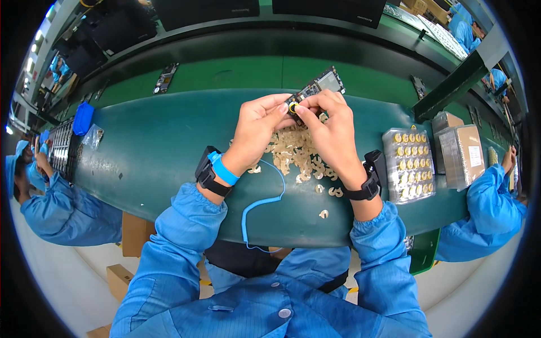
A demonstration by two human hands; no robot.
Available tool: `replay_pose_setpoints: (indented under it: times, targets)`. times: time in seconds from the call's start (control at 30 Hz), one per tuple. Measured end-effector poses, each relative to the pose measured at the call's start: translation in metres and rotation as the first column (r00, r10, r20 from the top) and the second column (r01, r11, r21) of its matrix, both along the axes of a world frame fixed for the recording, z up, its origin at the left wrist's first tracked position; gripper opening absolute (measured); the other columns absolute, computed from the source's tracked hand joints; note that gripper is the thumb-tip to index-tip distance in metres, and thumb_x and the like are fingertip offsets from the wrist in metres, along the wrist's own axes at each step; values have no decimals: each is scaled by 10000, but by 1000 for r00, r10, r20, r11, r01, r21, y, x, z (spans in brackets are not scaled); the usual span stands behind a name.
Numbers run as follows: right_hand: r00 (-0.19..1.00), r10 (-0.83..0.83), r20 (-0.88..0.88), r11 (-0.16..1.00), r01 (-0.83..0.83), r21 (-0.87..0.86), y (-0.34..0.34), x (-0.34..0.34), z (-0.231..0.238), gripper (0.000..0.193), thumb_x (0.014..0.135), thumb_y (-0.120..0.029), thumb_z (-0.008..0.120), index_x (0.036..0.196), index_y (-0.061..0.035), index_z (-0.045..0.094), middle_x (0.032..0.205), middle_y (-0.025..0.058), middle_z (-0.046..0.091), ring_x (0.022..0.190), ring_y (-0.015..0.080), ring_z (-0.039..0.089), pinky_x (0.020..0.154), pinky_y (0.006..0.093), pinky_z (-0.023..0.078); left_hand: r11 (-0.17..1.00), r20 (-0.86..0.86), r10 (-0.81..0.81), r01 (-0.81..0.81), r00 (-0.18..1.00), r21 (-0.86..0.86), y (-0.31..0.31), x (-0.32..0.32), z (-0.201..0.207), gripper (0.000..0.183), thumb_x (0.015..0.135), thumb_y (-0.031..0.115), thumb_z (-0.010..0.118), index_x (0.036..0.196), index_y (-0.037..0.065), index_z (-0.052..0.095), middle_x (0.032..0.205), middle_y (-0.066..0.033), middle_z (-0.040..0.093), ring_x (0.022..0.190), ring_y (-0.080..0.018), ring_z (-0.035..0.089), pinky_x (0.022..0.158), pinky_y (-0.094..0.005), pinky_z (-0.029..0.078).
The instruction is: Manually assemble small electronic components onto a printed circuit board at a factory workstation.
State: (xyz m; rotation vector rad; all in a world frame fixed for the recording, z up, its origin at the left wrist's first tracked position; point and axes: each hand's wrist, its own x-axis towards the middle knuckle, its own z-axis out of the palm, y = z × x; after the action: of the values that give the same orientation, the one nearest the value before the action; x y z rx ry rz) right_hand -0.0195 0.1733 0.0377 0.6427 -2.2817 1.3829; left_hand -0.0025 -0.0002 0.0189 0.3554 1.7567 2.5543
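Observation:
Over the bench, my left hand (255, 128) is closed on the lower end of a narrow dark circuit board (313, 88), which tilts up to the right. A small round yellow-rimmed part (293, 107), like a coin cell, lies against the board between my two thumbs. My right hand (337, 128) is closed too, its thumb tip pinching at this part's edge; its other fingers are curled beside the board. Under both hands spreads a heap of pale, notched paper scraps (293, 147). To the right, a clear tray (410, 194) carries rows of similar round yellow parts.
A coiled blue cord (245, 217) runs across the green bench mat (169, 129) near my left wrist. Boxes (463, 155) stand beyond the tray. Other boards (166, 78) lie on the far green strip. Co-workers in blue sit at both sides; a blue bin (83, 118) is left.

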Motion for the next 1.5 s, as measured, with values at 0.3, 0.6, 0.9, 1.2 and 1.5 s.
replay_pose_setpoints:
  times: [0.3, 0.6, 0.9, 1.2, 1.5]
  targets:
    - [1000, -28, 9, 1000, 28, -7, -3, 0, 0, 80, 821, -82, 755, 810, -20, 704, 799, 89, 633, 828, 274, 572, 774, 398, 449, 1000, -5, 9, -10, 1000, -27, 0, 3, 4, 318, 1054, 74, 540, 1303, -118, 589, 1261, -209, 671, 1132, -254, 686, 980, -372, 580]
    - [999, -45, -15, 997, 44, -59, -6, 2, 0, 90, 806, -60, 752, 776, -19, 678, 755, 98, 619, 795, 278, 573, 738, 398, 451, 993, -42, 55, -60, 998, -104, 3, 5, 7, 308, 1015, 55, 609, 1298, -66, 622, 1188, -146, 723, 1056, -155, 701, 923, -297, 583]
    - [987, -58, -150, 998, 54, -29, -6, 2, -3, 79, 796, -74, 780, 822, -40, 714, 769, 59, 630, 786, 263, 579, 745, 381, 435, 987, -49, 113, -118, 992, -111, 5, 4, 4, 294, 1032, 58, 583, 1289, -82, 614, 1208, -160, 708, 1057, -188, 708, 924, -331, 606]
    - [879, -61, -473, 987, 123, 102, -8, 1, -4, 70, 824, -91, 783, 866, -65, 733, 784, 33, 600, 781, 237, 572, 725, 378, 412, 993, -18, 119, -119, 993, -3, 6, 2, 4, 287, 1052, 42, 535, 1300, -94, 584, 1222, -174, 691, 1087, -210, 699, 944, -348, 602]
    - [922, -70, -380, 997, 50, -63, -9, -1, -6, 119, 780, -66, 824, 870, -53, 747, 770, 41, 609, 741, 239, 588, 697, 368, 412, 992, -29, 122, -122, 992, -5, 6, 4, 7, 283, 1051, 47, 545, 1291, -95, 593, 1218, -171, 692, 1077, -211, 701, 930, -344, 605]
